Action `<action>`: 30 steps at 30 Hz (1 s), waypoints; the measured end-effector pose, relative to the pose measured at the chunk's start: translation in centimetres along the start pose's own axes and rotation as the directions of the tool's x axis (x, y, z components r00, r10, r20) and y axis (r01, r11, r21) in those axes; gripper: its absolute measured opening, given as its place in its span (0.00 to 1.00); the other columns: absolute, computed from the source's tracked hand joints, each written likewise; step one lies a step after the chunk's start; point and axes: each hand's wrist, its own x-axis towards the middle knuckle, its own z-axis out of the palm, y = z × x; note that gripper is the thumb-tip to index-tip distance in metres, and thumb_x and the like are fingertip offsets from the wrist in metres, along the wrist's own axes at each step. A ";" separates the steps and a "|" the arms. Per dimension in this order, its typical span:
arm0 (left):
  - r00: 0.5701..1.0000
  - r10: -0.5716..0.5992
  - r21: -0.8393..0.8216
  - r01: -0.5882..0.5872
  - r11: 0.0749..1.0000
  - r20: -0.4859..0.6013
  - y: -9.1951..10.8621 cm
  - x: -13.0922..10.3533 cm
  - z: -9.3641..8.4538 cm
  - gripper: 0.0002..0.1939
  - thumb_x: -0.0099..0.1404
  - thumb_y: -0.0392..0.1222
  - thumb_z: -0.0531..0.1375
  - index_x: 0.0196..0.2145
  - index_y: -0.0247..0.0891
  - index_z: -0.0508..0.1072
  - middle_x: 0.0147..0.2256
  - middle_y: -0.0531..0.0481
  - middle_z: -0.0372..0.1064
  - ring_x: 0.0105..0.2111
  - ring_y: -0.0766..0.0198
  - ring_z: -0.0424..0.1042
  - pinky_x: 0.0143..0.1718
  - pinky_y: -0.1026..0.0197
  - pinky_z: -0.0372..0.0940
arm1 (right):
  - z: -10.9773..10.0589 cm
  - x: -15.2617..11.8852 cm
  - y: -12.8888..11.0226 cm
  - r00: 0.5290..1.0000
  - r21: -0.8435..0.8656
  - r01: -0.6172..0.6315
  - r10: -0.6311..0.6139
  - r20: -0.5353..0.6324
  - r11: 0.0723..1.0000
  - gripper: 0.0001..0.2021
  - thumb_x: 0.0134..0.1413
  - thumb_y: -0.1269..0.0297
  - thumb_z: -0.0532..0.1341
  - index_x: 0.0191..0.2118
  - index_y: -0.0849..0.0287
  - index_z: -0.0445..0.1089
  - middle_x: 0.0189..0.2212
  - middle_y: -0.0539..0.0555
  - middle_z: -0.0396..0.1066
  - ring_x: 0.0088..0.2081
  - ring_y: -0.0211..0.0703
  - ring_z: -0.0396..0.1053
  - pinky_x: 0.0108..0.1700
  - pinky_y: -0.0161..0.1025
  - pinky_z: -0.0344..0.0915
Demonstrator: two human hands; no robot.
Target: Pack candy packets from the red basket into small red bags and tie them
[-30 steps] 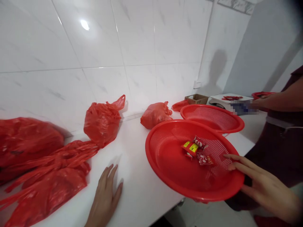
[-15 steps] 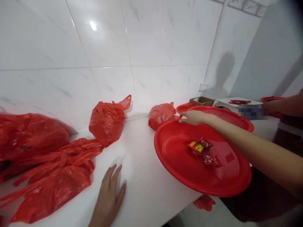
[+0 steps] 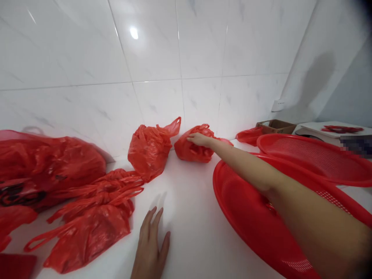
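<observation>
My right hand rests on top of a red plastic bag by the wall; what its fingers grip, if anything, is hidden by the bag's folds. My right arm stretches over a large red basket, hiding most of its contents. Over the white table, my left hand has its fingers spread and holds nothing. Left of the right hand stands another red bag with a loop handle up. A knotted red bag lies to the left of my left hand.
A big red bag fills the far left. A second red basket overlaps the near one at the right. Behind are a flat red bag, a cardboard box and a white-topped device. The tiled wall bounds the table.
My right hand has moved left from the basket's rim onto the red bag, which has shifted toward the bag beside it. The view has turned right. My left hand stays spread.
</observation>
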 end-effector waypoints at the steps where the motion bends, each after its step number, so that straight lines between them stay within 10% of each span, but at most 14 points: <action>1: 1.000 -0.006 -0.005 0.006 1.000 0.004 0.0 0.0 0.0 0.31 0.68 0.40 0.54 0.66 0.47 0.48 0.65 0.41 0.47 0.65 0.49 0.50 0.61 0.37 0.55 | 0.7 0.7 -0.9 0.999 0.044 0.034 -0.034 0.017 0.998 0.24 0.67 0.49 0.47 0.59 0.57 0.63 0.56 0.59 0.66 0.50 0.44 0.69 0.50 0.40 0.65; 10: 1.000 -0.004 -0.030 0.005 1.000 0.024 0.1 0.0 -0.2 0.30 0.67 0.39 0.53 0.65 0.48 0.49 0.64 0.40 0.48 0.64 0.48 0.52 0.59 0.36 0.57 | 1.1 0.8 -0.3 0.974 -0.247 0.109 -0.153 -0.169 0.963 0.12 0.61 0.60 0.54 0.45 0.58 0.71 0.46 0.56 0.72 0.47 0.47 0.67 0.46 0.39 0.62; 18: 0.999 -0.034 -0.033 0.034 0.999 -0.012 0.2 -0.1 0.1 0.28 0.67 0.41 0.54 0.64 0.48 0.54 0.65 0.42 0.48 0.64 0.48 0.51 0.60 0.38 0.56 | 3.7 -0.1 0.7 1.000 -0.378 -0.006 0.003 -0.010 0.926 0.15 0.38 0.57 0.70 0.35 0.55 0.74 0.33 0.53 0.74 0.38 0.50 0.70 0.37 0.38 0.62; 22: 0.997 -0.045 -0.041 0.043 0.998 -0.060 0.3 -0.1 0.3 0.27 0.68 0.42 0.53 0.63 0.46 0.56 0.64 0.42 0.50 0.64 0.48 0.52 0.60 0.38 0.56 | 2.8 -0.2 -0.8 0.993 -0.359 -0.039 -0.003 -0.116 0.933 0.06 0.50 0.61 0.62 0.33 0.58 0.72 0.31 0.56 0.73 0.36 0.48 0.70 0.36 0.38 0.60; 26: 0.999 0.002 -0.019 -0.002 1.000 -0.035 0.1 0.0 0.1 0.28 0.67 0.41 0.55 0.63 0.46 0.55 0.64 0.41 0.50 0.63 0.48 0.53 0.59 0.39 0.57 | 0.2 -0.9 -1.8 0.895 -0.285 -0.072 -0.064 -0.442 0.956 0.16 0.64 0.61 0.44 0.47 0.58 0.64 0.46 0.59 0.69 0.45 0.48 0.65 0.42 0.40 0.59; 30: 1.000 0.000 -0.020 -0.001 1.000 -0.029 -0.1 -0.1 0.1 0.28 0.67 0.41 0.54 0.63 0.46 0.55 0.64 0.41 0.50 0.64 0.48 0.53 0.59 0.38 0.57 | -2.5 -1.2 -2.0 0.748 -0.007 0.010 -0.012 -0.664 1.000 0.09 0.59 0.61 0.49 0.37 0.58 0.62 0.44 0.58 0.66 0.45 0.46 0.63 0.41 0.39 0.58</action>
